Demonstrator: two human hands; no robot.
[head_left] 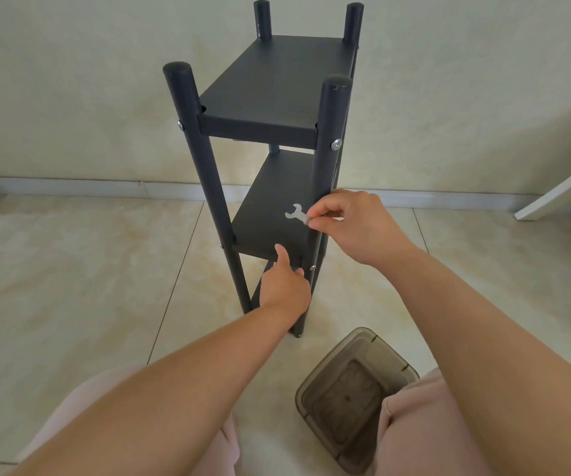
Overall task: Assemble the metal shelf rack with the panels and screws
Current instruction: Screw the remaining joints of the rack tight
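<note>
At the middle panel [270,214], your right hand [349,228] pinches the thin, slippery wrench [296,214] while your left hand [286,286], thumb on top, grips the stiff panel edge.

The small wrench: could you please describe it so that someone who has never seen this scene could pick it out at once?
Find the tall black shelf rack standing on the tiled floor against the wall. By its near right post, above the middle shelf, the right hand pinches the wrench. It is a flat, silvery, open-ended piece, bright against the dark panels and longer than the round screw heads on the posts.
</note>
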